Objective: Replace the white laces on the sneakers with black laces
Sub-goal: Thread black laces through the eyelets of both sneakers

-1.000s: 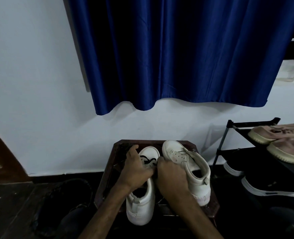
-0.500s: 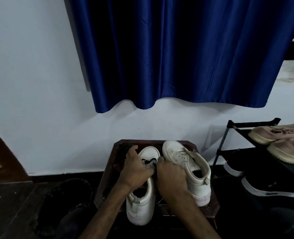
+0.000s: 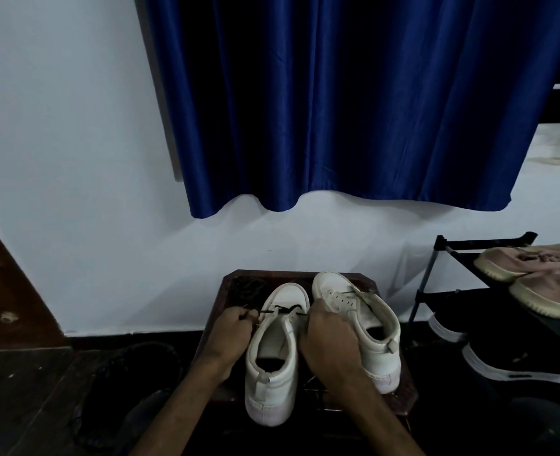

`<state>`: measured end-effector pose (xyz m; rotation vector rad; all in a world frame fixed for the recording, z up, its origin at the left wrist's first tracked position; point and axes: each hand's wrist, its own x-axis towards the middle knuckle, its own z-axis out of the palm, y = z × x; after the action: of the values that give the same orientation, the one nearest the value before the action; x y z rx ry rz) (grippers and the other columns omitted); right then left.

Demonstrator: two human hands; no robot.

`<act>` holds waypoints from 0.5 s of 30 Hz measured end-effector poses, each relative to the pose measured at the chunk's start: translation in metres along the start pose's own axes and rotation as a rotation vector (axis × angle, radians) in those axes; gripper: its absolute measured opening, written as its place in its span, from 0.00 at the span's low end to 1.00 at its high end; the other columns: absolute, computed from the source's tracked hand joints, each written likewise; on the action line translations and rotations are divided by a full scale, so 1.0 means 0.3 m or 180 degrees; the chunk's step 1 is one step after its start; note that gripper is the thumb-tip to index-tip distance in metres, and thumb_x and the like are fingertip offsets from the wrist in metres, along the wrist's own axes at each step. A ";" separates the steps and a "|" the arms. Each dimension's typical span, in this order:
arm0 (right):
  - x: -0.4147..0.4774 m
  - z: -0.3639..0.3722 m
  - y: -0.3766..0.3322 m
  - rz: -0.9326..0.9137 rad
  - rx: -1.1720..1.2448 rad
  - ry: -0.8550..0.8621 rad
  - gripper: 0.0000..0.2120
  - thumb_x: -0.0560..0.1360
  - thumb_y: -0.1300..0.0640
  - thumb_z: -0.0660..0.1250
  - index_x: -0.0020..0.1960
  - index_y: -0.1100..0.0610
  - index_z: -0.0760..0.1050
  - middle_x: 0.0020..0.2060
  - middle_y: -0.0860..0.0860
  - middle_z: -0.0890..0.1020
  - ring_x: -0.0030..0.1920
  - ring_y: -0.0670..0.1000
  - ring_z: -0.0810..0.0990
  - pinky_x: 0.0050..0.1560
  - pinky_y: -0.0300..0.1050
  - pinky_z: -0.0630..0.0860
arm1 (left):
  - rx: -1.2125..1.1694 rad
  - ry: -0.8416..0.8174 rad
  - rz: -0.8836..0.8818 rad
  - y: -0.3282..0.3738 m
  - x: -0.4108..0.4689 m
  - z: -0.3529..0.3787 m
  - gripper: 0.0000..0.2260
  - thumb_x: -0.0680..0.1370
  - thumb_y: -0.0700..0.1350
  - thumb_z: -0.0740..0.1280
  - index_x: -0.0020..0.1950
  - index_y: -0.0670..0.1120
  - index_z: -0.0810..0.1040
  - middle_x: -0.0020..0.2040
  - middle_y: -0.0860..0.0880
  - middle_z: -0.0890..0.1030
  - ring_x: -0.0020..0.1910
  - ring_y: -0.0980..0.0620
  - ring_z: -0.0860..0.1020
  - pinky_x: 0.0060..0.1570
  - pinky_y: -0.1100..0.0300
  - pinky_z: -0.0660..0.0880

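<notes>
The white leather sneaker point(image 3: 272, 366) sits on the dark wooden stool point(image 3: 400, 386). My left hand point(image 3: 231, 327) pinches its thin black lace point(image 3: 283, 309). My right hand point(image 3: 329, 330) curls on the other side; I cannot tell what it holds. I should pull both ends evenly, flat.

You have the left sneaker point(image 3: 272, 390) beside the right sneaker point(image 3: 380, 353) on the tabletop point(image 3: 406, 394); a shoe rack point(image 3: 469, 243) stands to the right.

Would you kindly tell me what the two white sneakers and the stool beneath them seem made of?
Sneakers: probably smooth leather or synthetic, faintly glossy panels, rubbery soles. Stool: likely dark varnished wood, reddish-brown with a slight sheen.
</notes>
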<state>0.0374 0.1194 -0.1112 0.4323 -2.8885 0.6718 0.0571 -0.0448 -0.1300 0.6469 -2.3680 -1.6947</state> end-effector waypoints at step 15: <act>0.181 -0.540 -0.187 -0.0081 0.5432 -0.0696 0.14 0.78 0.74 0.57 0.56 0.61 0.74 0.47 0.55 0.82 0.44 0.50 0.82 0.52 0.47 0.80 | -0.1213 -0.1600 0.0940 0.495 -0.169 0.005 0.18 0.84 0.53 0.56 0.60 0.42 0.78 0.49 0.45 0.84 0.46 0.46 0.82 0.58 0.45 0.75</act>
<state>0.0152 0.1308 0.0668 0.6288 -1.6177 2.9760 0.0644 0.0179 0.0137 -0.2057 -2.1614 -2.2651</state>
